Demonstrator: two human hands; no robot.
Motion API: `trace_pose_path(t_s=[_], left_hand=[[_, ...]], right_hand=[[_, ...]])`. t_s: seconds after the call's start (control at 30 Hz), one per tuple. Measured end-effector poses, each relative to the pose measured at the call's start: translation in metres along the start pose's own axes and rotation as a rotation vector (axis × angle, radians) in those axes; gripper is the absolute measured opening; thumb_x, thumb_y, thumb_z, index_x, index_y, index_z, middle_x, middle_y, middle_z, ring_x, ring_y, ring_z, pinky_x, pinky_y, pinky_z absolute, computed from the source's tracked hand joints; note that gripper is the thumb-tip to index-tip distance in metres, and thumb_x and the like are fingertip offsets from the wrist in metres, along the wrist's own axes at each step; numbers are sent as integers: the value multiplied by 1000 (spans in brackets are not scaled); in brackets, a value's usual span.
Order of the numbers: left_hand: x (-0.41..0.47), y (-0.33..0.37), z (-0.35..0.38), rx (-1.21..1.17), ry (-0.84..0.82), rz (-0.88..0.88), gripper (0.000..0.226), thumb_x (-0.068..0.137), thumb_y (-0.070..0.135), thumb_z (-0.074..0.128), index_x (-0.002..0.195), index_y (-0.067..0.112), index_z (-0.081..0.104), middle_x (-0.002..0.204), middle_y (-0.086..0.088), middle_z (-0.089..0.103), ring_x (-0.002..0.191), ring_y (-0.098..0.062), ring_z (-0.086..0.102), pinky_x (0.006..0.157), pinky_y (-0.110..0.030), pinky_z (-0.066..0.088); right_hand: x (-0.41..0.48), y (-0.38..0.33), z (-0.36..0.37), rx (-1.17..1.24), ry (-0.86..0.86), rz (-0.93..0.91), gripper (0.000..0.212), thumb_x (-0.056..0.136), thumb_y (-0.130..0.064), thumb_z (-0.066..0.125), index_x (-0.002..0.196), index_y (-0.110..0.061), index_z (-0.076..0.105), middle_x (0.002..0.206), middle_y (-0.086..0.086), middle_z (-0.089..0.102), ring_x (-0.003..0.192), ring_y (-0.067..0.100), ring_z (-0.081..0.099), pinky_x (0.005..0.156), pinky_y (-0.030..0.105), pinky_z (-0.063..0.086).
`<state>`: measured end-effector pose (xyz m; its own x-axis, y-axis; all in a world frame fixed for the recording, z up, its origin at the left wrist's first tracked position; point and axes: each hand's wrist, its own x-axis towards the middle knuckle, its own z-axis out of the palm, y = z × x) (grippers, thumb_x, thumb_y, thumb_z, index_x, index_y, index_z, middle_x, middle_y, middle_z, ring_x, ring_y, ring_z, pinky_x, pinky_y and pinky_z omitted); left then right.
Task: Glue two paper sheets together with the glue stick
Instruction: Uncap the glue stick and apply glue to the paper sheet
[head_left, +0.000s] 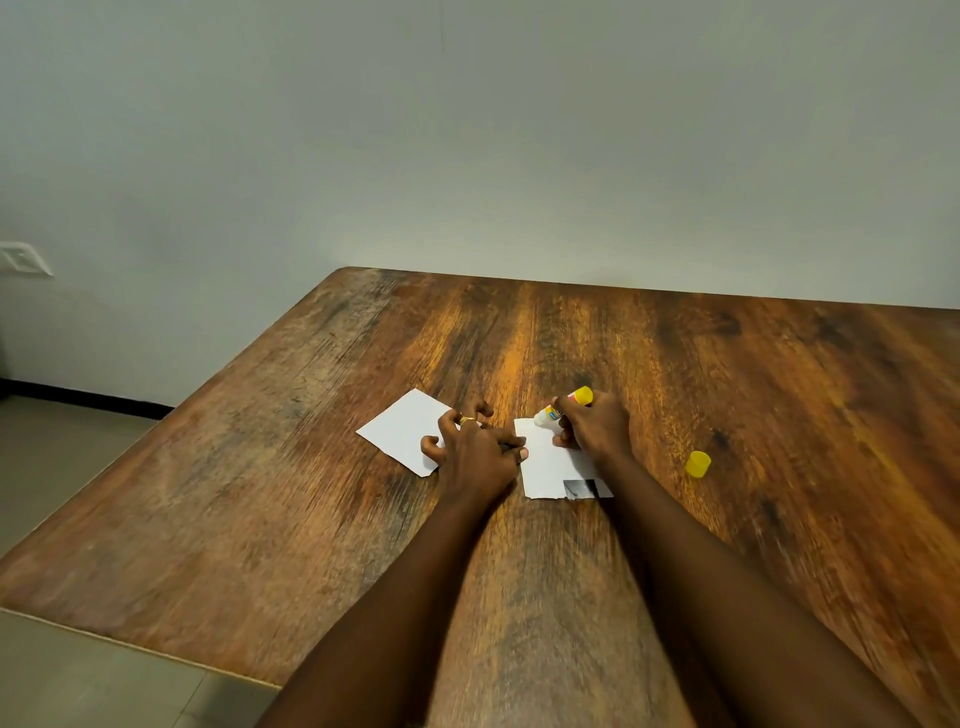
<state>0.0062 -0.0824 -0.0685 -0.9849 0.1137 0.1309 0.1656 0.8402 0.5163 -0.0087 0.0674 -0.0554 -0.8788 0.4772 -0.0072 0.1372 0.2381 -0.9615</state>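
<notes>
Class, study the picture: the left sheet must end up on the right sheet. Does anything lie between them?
Yes. The left hand rests between them, fingers on the left sheet, thumb at the edge of the right sheet. The right hand holds the glue stick on that sheet. The yellow cap lies aside, farther right.

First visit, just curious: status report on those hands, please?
Right hand grips yellow-and-white glue stick, tip on right white paper sheet. Left hand spread between it and second white paper sheet. Yellow plastic cap off, lying aside.
</notes>
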Motion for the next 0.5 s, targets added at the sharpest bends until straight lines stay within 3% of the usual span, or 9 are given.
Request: trace_pose_path(t_s=[0.23, 0.37, 0.43, 0.5], left_hand=[[0, 0, 1, -16, 5, 7, 26, 84, 35, 62, 108, 31, 69, 134, 0, 51, 132, -26, 18, 96, -49, 15], [0, -1, 0, -22, 7, 3, 25, 84, 36, 63, 107, 32, 70, 139, 0, 46, 131, -26, 17, 98, -51, 16], [-1, -1, 0, -21, 10, 0, 25, 84, 36, 63, 107, 33, 70, 138, 0, 47, 132, -26, 17, 98, -51, 16], [0, -1, 0, -22, 5, -1, 25, 84, 36, 62, 108, 33, 70, 138, -1, 48, 132, -26, 17, 98, -52, 16]], right_hand=[[1, 0, -14, -31, 56, 14, 16, 82, -10, 63, 82, 5, 64, 71, 15, 63, 45, 19, 58, 43, 29, 53], [2, 2, -22, -47, 70, 13, 13, 82, -11, 65, 75, 0, 64, 74, 15, 64, 48, 18, 59, 37, 22, 51], [3, 3, -24, -45, 84, 8, 14, 81, -12, 65, 69, -5, 61, 76, 15, 64, 54, 20, 60, 40, 24, 54], [3, 4, -27, -56, 97, -2, 14, 81, -12, 66, 70, -6, 61, 78, 16, 65, 63, 25, 63, 51, 35, 59]])
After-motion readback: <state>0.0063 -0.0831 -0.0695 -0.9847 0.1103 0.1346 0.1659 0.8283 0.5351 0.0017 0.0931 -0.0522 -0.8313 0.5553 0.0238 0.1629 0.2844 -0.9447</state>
